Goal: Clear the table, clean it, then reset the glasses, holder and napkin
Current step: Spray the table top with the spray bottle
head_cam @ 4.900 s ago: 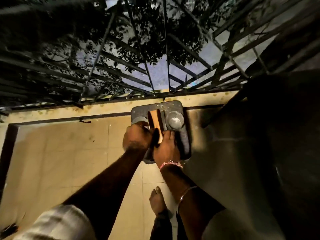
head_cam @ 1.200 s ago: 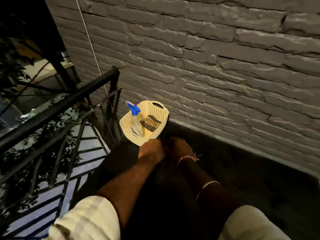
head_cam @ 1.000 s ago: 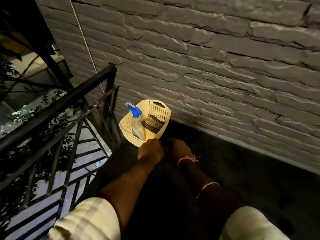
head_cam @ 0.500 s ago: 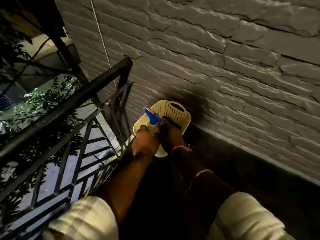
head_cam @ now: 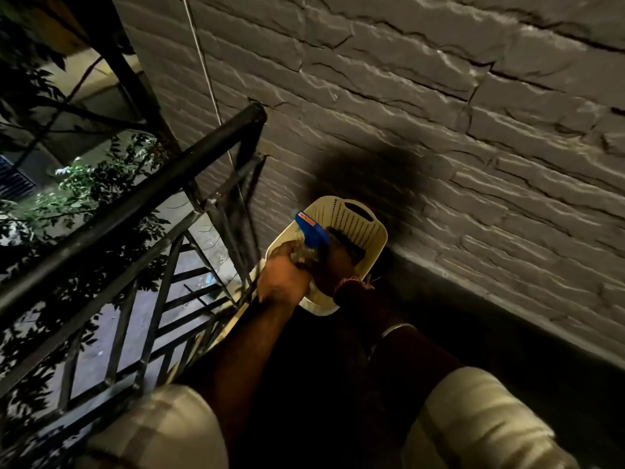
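Both arms extended forward, left hand [head_cam: 282, 277] fingers curled round spray bottle [head_cam: 313, 233] in basket [head_cam: 355, 220], right hand [head_cam: 333, 265] inside basket, fingers hidden, grip undeterminable, basket against far wall [head_cam: 439, 130], railing [head_cam: 135, 204] left.

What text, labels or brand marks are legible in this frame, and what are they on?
No text can be read.
Spray bottle: a small red and orange sticker sits on the blue trigger head, too small and blurred to read.
Cream basket: perforated plastic, no print visible.
Brick wall and black railing: no signs or lettering.
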The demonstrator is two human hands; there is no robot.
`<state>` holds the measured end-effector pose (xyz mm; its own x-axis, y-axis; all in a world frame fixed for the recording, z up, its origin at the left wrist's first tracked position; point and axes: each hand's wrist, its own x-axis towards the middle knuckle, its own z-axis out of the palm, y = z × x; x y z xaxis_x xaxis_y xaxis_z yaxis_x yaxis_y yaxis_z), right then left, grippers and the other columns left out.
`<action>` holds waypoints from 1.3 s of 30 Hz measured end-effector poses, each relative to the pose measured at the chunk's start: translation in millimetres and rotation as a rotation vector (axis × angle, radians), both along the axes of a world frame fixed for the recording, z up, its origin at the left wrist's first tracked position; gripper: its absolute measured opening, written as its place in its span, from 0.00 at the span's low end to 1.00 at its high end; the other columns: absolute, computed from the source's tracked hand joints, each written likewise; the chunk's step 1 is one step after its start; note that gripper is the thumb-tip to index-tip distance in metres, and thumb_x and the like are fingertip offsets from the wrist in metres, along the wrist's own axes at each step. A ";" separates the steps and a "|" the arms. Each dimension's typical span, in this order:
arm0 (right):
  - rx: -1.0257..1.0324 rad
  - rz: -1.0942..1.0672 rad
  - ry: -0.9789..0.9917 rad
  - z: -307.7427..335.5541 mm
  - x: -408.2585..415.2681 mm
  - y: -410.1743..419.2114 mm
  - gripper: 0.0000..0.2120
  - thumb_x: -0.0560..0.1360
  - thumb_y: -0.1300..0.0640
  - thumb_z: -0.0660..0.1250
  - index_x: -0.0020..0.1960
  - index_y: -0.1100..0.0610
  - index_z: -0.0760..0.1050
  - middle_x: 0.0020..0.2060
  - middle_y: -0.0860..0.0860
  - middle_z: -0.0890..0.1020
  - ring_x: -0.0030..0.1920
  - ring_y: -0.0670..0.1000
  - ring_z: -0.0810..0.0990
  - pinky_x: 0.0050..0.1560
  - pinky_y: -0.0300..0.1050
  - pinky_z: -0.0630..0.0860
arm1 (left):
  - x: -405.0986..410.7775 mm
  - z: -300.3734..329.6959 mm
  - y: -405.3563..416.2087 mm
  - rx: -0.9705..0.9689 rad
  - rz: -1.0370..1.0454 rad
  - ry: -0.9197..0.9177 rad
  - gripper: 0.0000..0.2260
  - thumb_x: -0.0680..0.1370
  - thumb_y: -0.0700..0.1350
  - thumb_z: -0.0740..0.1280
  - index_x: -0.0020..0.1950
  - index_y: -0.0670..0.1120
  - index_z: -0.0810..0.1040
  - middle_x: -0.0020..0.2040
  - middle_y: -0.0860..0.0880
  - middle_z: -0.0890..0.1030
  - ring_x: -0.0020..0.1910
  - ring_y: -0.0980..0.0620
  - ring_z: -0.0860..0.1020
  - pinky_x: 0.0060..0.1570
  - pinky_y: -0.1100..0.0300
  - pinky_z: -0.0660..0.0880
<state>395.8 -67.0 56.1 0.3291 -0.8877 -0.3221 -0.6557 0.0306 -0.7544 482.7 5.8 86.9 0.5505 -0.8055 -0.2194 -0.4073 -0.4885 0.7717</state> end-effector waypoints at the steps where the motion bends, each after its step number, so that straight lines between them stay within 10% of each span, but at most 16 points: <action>1: -0.022 -0.023 -0.026 5.0 -1.9 2.4 0.35 0.71 0.36 0.71 0.70 0.55 0.70 0.62 0.55 0.79 0.64 0.57 0.76 0.72 0.54 0.67 | 0.5 -2.7 -1.7 -0.019 -0.001 -0.005 0.10 0.73 0.50 0.65 0.51 0.63 0.79 0.49 0.58 0.83 0.47 0.52 0.83 0.49 0.52 0.82; 9: -0.104 -0.148 -0.161 56.0 -51.7 14.9 0.19 0.77 0.52 0.71 0.66 0.55 0.75 0.57 0.55 0.84 0.58 0.57 0.81 0.63 0.57 0.77 | -26.3 2.1 -11.0 -0.198 -0.049 0.026 0.19 0.71 0.51 0.61 0.61 0.65 0.75 0.57 0.56 0.83 0.46 0.43 0.86 0.48 0.42 0.84; 13: -0.190 -0.179 -0.262 102.9 -92.7 35.9 0.21 0.77 0.56 0.73 0.68 0.57 0.75 0.53 0.50 0.80 0.54 0.48 0.79 0.49 0.32 0.74 | -59.9 42.5 3.9 -0.293 -0.128 -0.019 0.18 0.73 0.54 0.59 0.62 0.62 0.75 0.59 0.53 0.80 0.48 0.41 0.84 0.48 0.39 0.82; 21: -0.301 -0.323 -0.140 137.0 -206.7 113.5 0.12 0.74 0.49 0.74 0.37 0.50 0.74 0.40 0.50 0.80 0.42 0.50 0.77 0.41 0.40 0.67 | -161.2 73.3 63.4 -0.442 -0.374 -0.128 0.15 0.79 0.52 0.67 0.65 0.53 0.79 0.61 0.50 0.81 0.60 0.49 0.79 0.62 0.46 0.76; 25: -0.312 -0.416 -0.101 132.5 -277.0 163.3 0.10 0.73 0.47 0.73 0.46 0.52 0.78 0.39 0.47 0.81 0.40 0.49 0.79 0.36 0.38 0.70 | -224.5 65.4 95.8 -0.321 -0.588 -0.214 0.15 0.75 0.60 0.68 0.60 0.58 0.78 0.56 0.57 0.82 0.57 0.54 0.80 0.58 0.52 0.78; 29: -0.320 -0.457 -0.052 114.0 -343.3 217.1 0.19 0.68 0.43 0.76 0.55 0.50 0.81 0.49 0.49 0.86 0.50 0.50 0.83 0.53 0.47 0.80 | -283.6 54.6 130.6 -0.194 -0.738 -0.195 0.20 0.69 0.67 0.69 0.59 0.63 0.79 0.53 0.60 0.82 0.53 0.59 0.81 0.54 0.54 0.80; 35: -0.343 -0.578 -0.053 89.4 -433.2 309.8 0.17 0.69 0.45 0.77 0.55 0.48 0.79 0.44 0.43 0.83 0.43 0.41 0.80 0.45 0.34 0.74 | -374.3 58.6 211.5 -0.168 -0.953 -0.167 0.17 0.72 0.54 0.75 0.60 0.59 0.82 0.56 0.56 0.84 0.54 0.54 0.82 0.54 0.56 0.78; 39: -0.351 -0.709 -0.078 82.9 -475.0 354.6 0.18 0.66 0.51 0.79 0.51 0.50 0.75 0.45 0.47 0.81 0.45 0.46 0.81 0.47 0.42 0.78 | -424.1 53.0 248.2 -0.155 -1.098 -0.138 0.18 0.73 0.50 0.77 0.61 0.58 0.82 0.56 0.56 0.85 0.54 0.57 0.82 0.52 0.62 0.76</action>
